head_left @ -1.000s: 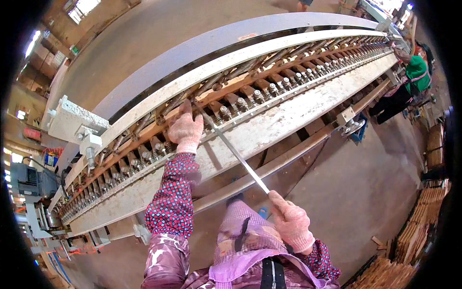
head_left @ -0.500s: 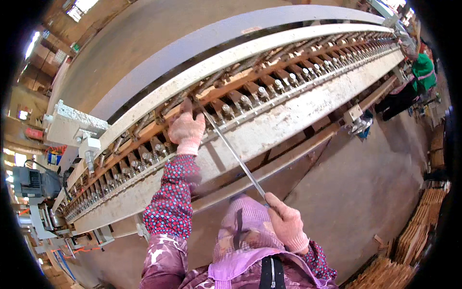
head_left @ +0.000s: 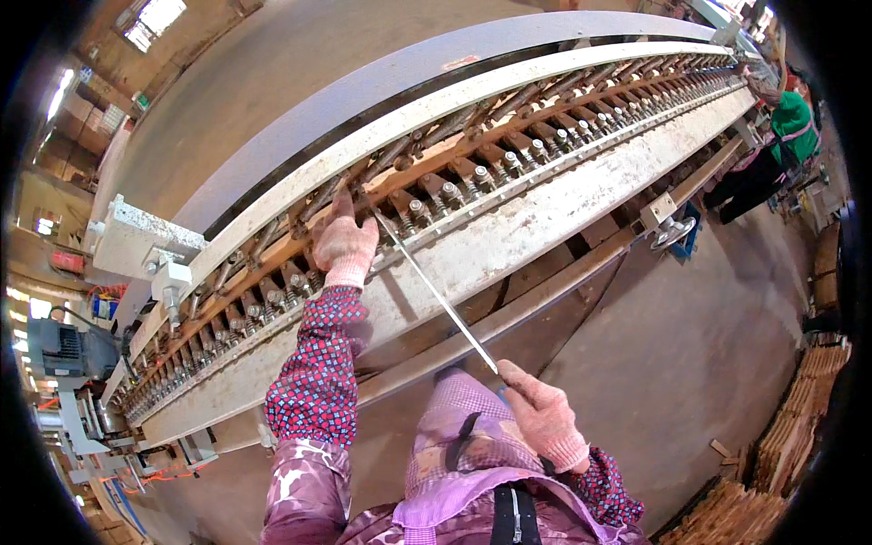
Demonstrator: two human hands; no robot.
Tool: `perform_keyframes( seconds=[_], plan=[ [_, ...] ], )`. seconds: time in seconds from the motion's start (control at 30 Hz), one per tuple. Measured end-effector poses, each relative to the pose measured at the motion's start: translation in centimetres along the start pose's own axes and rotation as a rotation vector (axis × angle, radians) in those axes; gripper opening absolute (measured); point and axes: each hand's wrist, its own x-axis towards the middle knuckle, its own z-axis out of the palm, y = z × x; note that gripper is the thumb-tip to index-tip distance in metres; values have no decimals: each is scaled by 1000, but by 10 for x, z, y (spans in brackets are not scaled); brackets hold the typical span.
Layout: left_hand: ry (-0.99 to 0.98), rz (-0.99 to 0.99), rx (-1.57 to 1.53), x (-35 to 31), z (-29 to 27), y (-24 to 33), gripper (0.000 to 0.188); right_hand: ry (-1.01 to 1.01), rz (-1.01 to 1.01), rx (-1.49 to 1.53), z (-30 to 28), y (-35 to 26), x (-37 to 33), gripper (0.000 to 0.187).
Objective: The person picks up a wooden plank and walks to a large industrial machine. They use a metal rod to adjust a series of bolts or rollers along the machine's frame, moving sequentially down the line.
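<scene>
My right hand (head_left: pixel 545 416), in a pink knit glove, is closed around the near end of a long thin metal bar (head_left: pixel 436 295). The bar slants up and away to the left, its far tip among the spring-loaded bolts (head_left: pixel 451 193) of a long machine. Beside that tip, my left hand (head_left: pixel 347 243), gloved alike, rests on the brown strip (head_left: pixel 427 165) behind the bolts. Its forefinger stretches forward and its thumb stands apart; the other fingers are partly hidden. The machine's pale front beam (head_left: pixel 509 250) runs under the bar.
A grey motor (head_left: pixel 68 347) sits at the machine's left end. Below the beam at right is a handwheel (head_left: pixel 672 232). A person in green (head_left: pixel 793 127) stands by the far right end. Stacks of thin wooden sheets (head_left: pixel 799 413) lie on the floor at lower right.
The view has shifted slightly. My left hand stays at nearly the same spot on the strip, and my right hand still grips the bar, which has barely moved.
</scene>
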Motion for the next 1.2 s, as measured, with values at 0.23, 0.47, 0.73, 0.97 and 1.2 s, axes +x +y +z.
perform_keyframes(
  seconds=[0.23,0.47,0.73,0.97,1.2],
  plan=[
    [-6,-20,-31,-3,-3,2,74,-33,34,42,-5,-6,6,36],
    [-49,-75,-74,5,-9,4,76,-79,54,4,-24,-2,19,36],
    [-57,-75,-71,4,-3,8,78,-175,301,96,-53,-4,27,38],
    [55,-43,-85,11,12,-5,74,-285,398,300,-56,5,40,37],
    [105,2,-41,17,17,-7,74,-179,112,413,54,5,109,40]
  ],
)
